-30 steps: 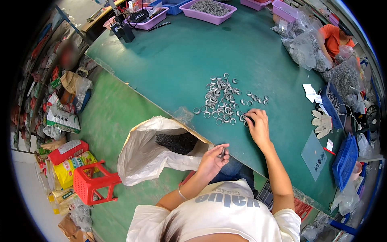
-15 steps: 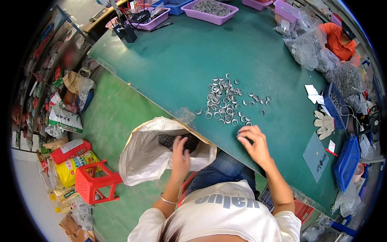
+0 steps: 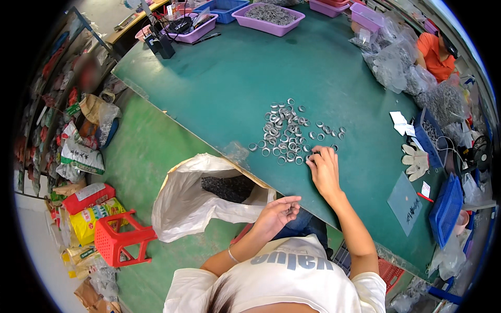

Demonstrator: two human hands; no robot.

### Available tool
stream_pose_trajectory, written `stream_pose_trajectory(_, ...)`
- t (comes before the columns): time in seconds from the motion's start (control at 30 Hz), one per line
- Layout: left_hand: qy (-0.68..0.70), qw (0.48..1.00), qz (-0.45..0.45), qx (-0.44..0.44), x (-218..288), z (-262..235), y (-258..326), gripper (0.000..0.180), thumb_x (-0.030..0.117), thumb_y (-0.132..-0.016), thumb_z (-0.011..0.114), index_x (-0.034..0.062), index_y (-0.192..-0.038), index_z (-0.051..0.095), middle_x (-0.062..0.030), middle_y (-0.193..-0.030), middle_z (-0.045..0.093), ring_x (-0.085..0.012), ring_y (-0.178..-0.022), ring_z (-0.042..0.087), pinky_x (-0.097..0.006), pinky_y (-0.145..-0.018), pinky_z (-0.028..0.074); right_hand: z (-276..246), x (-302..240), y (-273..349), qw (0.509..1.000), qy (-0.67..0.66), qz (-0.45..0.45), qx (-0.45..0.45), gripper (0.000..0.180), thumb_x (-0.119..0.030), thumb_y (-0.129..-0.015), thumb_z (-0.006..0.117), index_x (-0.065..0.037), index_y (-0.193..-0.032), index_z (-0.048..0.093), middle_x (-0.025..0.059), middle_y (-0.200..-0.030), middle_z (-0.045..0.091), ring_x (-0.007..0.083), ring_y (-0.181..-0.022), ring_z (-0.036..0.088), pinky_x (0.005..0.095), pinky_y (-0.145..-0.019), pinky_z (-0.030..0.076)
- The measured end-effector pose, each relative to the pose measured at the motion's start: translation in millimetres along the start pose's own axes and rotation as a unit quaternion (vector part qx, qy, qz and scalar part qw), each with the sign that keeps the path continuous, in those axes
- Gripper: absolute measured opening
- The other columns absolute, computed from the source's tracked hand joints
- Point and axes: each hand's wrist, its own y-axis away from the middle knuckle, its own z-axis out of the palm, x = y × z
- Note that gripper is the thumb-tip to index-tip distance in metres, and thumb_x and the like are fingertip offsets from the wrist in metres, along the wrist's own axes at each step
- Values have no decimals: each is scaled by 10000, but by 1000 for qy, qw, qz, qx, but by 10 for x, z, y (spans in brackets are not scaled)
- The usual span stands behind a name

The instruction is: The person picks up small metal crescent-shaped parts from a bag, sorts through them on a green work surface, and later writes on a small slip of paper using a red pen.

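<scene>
Small grey metal rings (image 3: 284, 130) lie in a loose pile on the green table. At the pile's near right edge is my right hand (image 3: 325, 169), its fingertips drawn together and down at a ring they largely cover. My left hand (image 3: 276, 215) hovers by the near table edge, fingers loosely bent and apart, with nothing visible in it. Beside it a large white woven sack (image 3: 182, 203) gapes open below the table edge. Dark, small-grained contents (image 3: 228, 188) show inside the sack.
A red plastic stool (image 3: 117, 237) stands on the floor at left. Purple trays (image 3: 269, 20) line the far table edge. On the right are a glove (image 3: 415, 160), a blue basket (image 3: 448, 211) and bagged parts (image 3: 389, 65). A person in orange (image 3: 436, 58) sits at the far right.
My left hand has come out from over the sack's mouth, rightward to the table edge. My right hand has moved slightly forward to the rings. The view has shifted a little.
</scene>
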Motion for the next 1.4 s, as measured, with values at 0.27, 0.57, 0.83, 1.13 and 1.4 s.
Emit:
stream_pose_trajectory(0.27,83,993,49,70,-17,23,-53,304,62,-946,503,-59,-1222,539,-75,-954,589,-139,-846,556,-268,-755,473,-244,-297,296,975,-202,-8,-89,117,-88,-750,720,-32,-810,637,100,-962,613,301,-946,541,386,-829,419)
stream_pose_trajectory(0.57,-128,945,218,208,180,-473,152,271,2,-921,496,-4,-1179,579,-68,-977,593,-132,-819,550,-271,-749,475,-51,96,230,997,72,12,-9,162,-87,-756,704,-19,-854,595,103,-906,545,289,-859,509,389,-738,395)
stream_pose_trajectory(0.83,-681,592,361,236,601,-704,385,305,-55,-901,495,-4,-1197,547,-122,-1118,607,-219,-1034,591,-327,-881,482,-69,35,245,998,62,19,-13,144,-49,-776,666,-15,-887,582,125,-943,546,308,-879,509,399,-752,396)
stream_pose_trajectory(1.13,87,996,-5,8,27,-79,-138,305,109,-966,515,-57,-1221,538,-97,-1013,611,-170,-902,589,-278,-796,485,-320,-392,279,927,-303,-64,-213,148,-49,-759,689,-6,-869,600,120,-940,568,332,-901,524,405,-794,422)
stream_pose_trajectory(1.4,23,999,-4,23,14,54,-75,306,90,-955,520,-53,-1225,540,-74,-971,609,-138,-885,566,-265,-777,470,-55,84,-16,999,-26,33,1,155,-63,-765,694,-3,-862,589,131,-929,546,326,-918,501,413,-786,410)
